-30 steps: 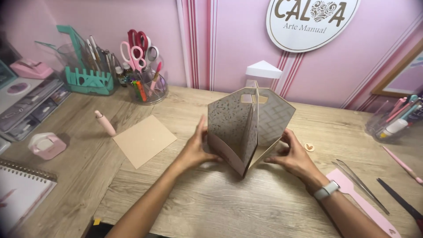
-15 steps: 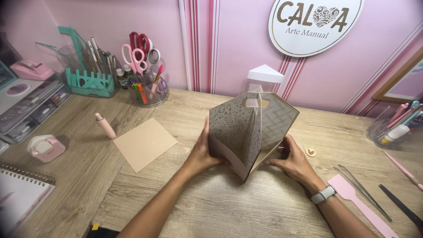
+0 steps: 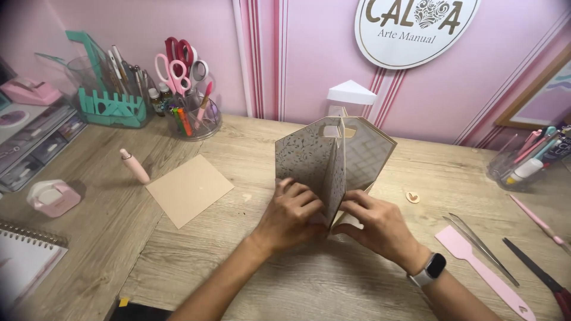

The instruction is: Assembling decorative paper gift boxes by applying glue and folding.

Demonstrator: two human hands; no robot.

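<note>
— Both hands meet at the foot of a folded paper structure standing upright on the wooden counter. Left hand curls its fingers against the patterned front panel, low down; right hand, a watch on its wrist, pinches the lower edge beside the centre fold.

— And the piece itself?

— It stands mid-counter, panels fanned out from a central spine, floral print on the left face, a lattice print on the right.

— What lies around it?

— A tan square of card flat to the left, well apart, with a pink glue pen just beyond it. A pink spatula tool and tweezers lie to the right, near the watch. A clear cup of scissors stands by the pink wall.
</note>
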